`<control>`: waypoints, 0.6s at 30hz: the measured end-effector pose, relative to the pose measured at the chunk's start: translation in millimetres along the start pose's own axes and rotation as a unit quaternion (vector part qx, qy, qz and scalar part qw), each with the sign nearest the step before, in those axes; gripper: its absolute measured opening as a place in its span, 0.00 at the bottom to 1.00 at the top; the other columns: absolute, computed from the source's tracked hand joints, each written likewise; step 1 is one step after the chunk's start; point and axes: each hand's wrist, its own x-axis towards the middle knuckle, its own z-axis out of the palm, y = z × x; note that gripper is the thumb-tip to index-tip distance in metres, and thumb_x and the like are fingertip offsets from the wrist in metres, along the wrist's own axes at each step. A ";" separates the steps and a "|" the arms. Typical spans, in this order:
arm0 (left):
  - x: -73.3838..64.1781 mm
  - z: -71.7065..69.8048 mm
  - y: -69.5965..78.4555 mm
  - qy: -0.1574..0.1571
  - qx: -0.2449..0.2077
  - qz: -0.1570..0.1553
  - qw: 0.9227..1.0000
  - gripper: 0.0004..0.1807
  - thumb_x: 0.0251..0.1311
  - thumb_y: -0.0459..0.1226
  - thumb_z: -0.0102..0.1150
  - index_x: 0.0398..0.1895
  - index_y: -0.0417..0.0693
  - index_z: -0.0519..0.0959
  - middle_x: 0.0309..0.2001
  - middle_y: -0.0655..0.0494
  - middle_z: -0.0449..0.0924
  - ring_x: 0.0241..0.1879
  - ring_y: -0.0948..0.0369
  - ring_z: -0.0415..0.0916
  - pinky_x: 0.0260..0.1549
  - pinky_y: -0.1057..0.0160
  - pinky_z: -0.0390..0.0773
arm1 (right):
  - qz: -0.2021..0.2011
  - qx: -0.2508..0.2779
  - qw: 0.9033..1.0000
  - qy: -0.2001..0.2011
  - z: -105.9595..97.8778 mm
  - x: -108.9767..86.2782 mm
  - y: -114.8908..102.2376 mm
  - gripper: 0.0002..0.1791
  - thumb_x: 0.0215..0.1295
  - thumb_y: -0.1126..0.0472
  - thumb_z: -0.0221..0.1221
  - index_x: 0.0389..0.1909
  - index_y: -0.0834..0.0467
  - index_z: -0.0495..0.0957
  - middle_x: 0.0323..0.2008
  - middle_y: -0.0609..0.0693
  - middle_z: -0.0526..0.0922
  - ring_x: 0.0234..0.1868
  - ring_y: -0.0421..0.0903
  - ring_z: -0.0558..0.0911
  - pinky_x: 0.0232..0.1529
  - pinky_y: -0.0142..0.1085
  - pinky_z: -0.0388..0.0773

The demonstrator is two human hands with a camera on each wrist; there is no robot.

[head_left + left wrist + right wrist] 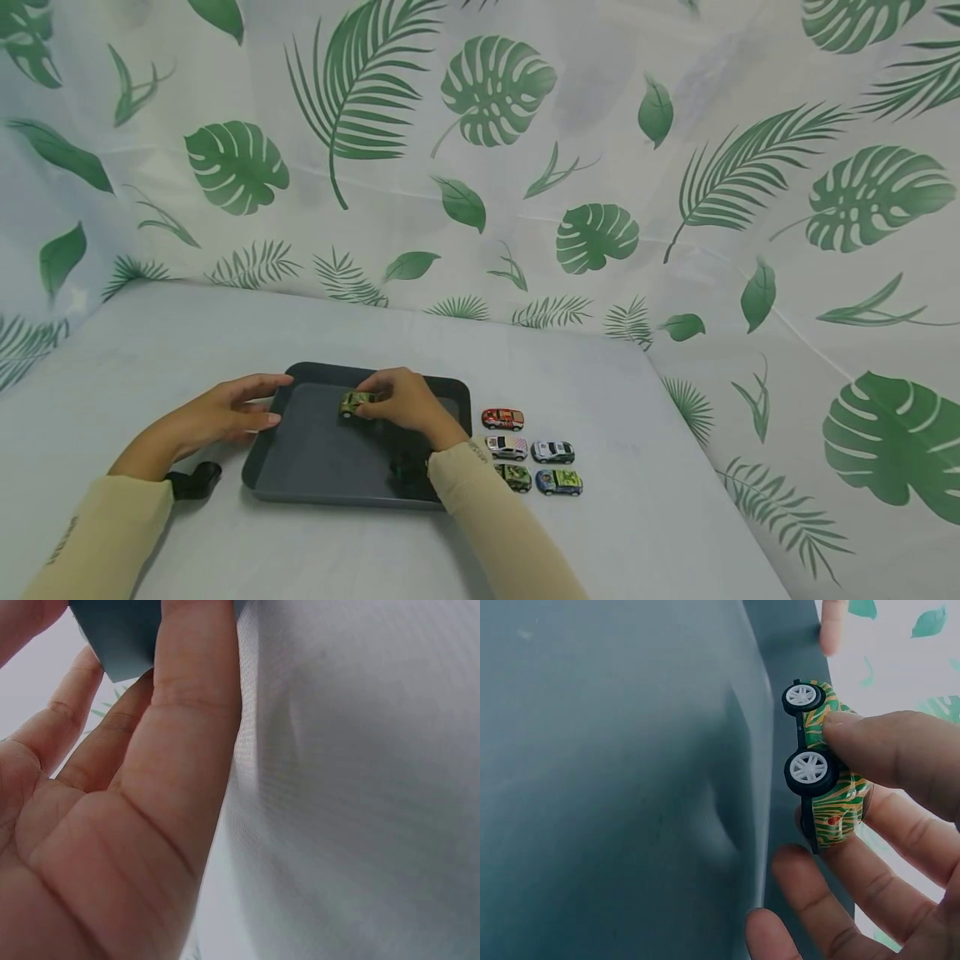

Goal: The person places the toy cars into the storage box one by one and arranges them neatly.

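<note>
Currently, in head view, the right hand (405,403) pinches a green toy car (349,403) over the tray (322,467); five other cars (552,452) lie right of this grip, and left of it the left hand (228,410) touches the tray's side with extended fingers (262,382). Left wrist view shows little, so its pressure is uncertain. In right wrist view, positioning seems the step; next move probably calls for setting the wheels (808,772) level.

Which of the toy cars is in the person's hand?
The green-and-orange striped car, pinched by the right hand over the dark tray; the other five cars sit ungripped on the white surface beside the tray.
</note>
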 end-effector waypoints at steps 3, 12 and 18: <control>0.3 0.4 0.0 -0.001 0.000 0.001 1.000 0.46 0.75 0.40 0.68 0.86 0.35 0.53 0.84 0.25 0.43 0.79 0.24 0.52 0.64 0.33 0.77 | -0.002 -0.001 1.000 -0.001 2.6 2.6 -0.5 0.13 0.69 0.64 0.74 0.53 0.60 0.90 0.49 0.53 0.91 0.49 0.46 0.90 0.47 0.32 0.84; -0.4 -0.2 0.8 -0.003 -0.001 0.002 1.000 0.46 0.76 0.40 0.68 0.86 0.35 0.53 0.84 0.25 0.43 0.79 0.24 0.51 0.64 0.32 0.77 | 0.005 -0.004 1.000 0.003 11.6 10.1 -4.7 0.13 0.67 0.64 0.75 0.51 0.60 0.91 0.47 0.52 0.92 0.45 0.41 0.89 0.42 0.30 0.82; 0.2 0.0 2.1 -0.002 -0.001 -0.004 1.000 0.46 0.76 0.41 0.68 0.86 0.35 0.53 0.84 0.26 0.43 0.79 0.24 0.51 0.64 0.31 0.76 | 0.001 -0.011 1.000 0.009 16.4 13.8 -6.7 0.14 0.66 0.64 0.76 0.51 0.59 0.91 0.46 0.52 0.92 0.42 0.38 0.88 0.41 0.29 0.81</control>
